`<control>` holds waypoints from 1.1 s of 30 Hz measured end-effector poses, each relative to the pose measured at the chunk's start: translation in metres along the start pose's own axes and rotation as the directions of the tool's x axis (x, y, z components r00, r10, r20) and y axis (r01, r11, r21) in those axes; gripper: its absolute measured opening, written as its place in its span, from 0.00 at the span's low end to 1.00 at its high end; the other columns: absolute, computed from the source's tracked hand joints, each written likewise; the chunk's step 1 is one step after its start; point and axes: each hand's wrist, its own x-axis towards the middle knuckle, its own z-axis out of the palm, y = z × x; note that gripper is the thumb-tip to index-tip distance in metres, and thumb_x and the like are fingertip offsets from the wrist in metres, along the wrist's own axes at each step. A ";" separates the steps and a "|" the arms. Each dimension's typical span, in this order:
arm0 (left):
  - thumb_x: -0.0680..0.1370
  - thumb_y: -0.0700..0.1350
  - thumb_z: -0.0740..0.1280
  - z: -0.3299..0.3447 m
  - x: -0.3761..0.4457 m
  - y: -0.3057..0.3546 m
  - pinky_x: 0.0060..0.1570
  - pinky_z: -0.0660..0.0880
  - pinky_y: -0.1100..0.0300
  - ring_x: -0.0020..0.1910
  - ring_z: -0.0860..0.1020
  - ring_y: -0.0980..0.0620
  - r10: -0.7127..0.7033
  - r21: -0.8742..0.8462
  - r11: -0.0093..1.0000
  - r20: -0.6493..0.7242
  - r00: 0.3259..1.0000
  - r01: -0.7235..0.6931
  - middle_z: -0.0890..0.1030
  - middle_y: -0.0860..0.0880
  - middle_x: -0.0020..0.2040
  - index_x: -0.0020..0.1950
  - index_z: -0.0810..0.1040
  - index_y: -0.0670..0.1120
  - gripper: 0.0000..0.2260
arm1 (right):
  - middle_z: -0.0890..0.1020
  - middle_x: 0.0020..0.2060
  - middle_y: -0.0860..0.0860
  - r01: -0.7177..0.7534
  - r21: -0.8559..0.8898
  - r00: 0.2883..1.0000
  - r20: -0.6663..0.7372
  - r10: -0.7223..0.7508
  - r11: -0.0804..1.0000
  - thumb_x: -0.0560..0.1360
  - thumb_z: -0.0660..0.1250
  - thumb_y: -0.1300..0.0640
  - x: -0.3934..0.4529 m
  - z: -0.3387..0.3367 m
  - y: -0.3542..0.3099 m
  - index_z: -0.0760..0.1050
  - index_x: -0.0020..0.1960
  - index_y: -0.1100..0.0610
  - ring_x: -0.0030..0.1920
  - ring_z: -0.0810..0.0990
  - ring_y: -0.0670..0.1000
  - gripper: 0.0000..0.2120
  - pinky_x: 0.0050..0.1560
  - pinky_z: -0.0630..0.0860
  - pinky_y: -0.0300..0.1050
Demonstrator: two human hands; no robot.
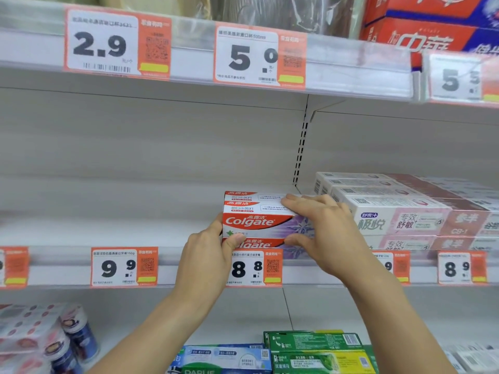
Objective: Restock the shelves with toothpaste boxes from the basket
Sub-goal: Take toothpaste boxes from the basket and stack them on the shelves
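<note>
— Standing where, the stock?
— On the middle shelf [108,233], a stack of Colgate toothpaste boxes [259,225] at the front edge, just beside pink-and-white boxes [399,211].
— Hands?
— Left hand [208,255] grips the stack's left end; right hand [326,228] clasps its right side, fingers on top, thumb in front.
— Label?
— Price tag 8.8 [253,268] below.

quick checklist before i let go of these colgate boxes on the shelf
1. Left hand grips the left end of the Colgate boxes: ok.
2. Right hand holds their right side, fingers on top, thumb below: ok.
3. Boxes sit above the 8.8 price tag: ok.
4. Fronts face out, upright: ok.
5. Stack fully seated on the shelf: cannot tell, the bottom box seems to overlap the front rail.
6. Gap to the pink and white boxes: cannot tell, the hand hides it.
</note>
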 end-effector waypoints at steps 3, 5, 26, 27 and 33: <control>0.81 0.52 0.65 -0.001 0.001 0.001 0.33 0.68 0.80 0.34 0.69 0.70 -0.013 0.012 1.000 0.011 1.000 0.013 0.76 0.62 0.40 0.58 0.75 0.54 0.07 | 0.71 0.73 0.40 -0.011 0.026 1.000 0.002 0.011 1.000 0.71 0.77 0.52 0.000 0.000 -0.003 0.69 0.74 0.42 0.70 0.66 0.47 0.35 0.70 0.58 0.45; 0.81 0.52 0.65 -0.003 0.002 0.003 0.32 0.69 0.78 0.34 0.69 0.69 -0.020 0.019 1.000 0.024 1.000 0.019 0.80 0.60 0.43 0.57 0.74 0.55 0.06 | 0.72 0.72 0.43 -0.009 0.051 1.000 0.006 0.008 0.999 0.71 0.78 0.55 0.001 0.001 -0.004 0.70 0.74 0.45 0.71 0.66 0.50 0.34 0.72 0.62 0.48; 0.77 0.48 0.70 -0.165 -0.162 -0.218 0.37 0.71 0.65 0.36 0.78 0.60 -0.409 0.388 0.886 0.401 0.820 0.253 0.82 0.52 0.39 0.46 0.80 0.47 0.05 | 0.83 0.35 0.49 0.123 0.594 0.579 0.607 -0.544 0.795 0.72 0.78 0.58 -0.032 0.195 -0.225 0.82 0.47 0.60 0.31 0.79 0.41 0.07 0.40 0.78 0.40; 0.78 0.48 0.70 -0.169 -0.181 -0.238 0.38 0.72 0.63 0.37 0.79 0.59 -0.483 0.453 0.845 0.416 0.771 0.284 0.82 0.51 0.41 0.47 0.80 0.46 0.06 | 0.85 0.37 0.51 0.122 0.557 0.501 0.680 -0.535 0.821 0.71 0.78 0.57 -0.036 0.211 -0.238 0.82 0.49 0.60 0.33 0.80 0.42 0.10 0.40 0.78 0.39; 0.75 0.63 0.69 -0.169 -0.279 -0.300 0.52 0.74 0.58 0.52 0.79 0.50 -0.740 0.557 0.672 0.538 0.404 0.487 0.81 0.50 0.57 0.63 0.73 0.46 0.25 | 0.86 0.50 0.52 0.294 0.349 0.105 0.913 -0.393 0.890 0.65 0.82 0.48 -0.077 0.290 -0.294 0.79 0.59 0.53 0.50 0.85 0.56 0.25 0.54 0.82 0.51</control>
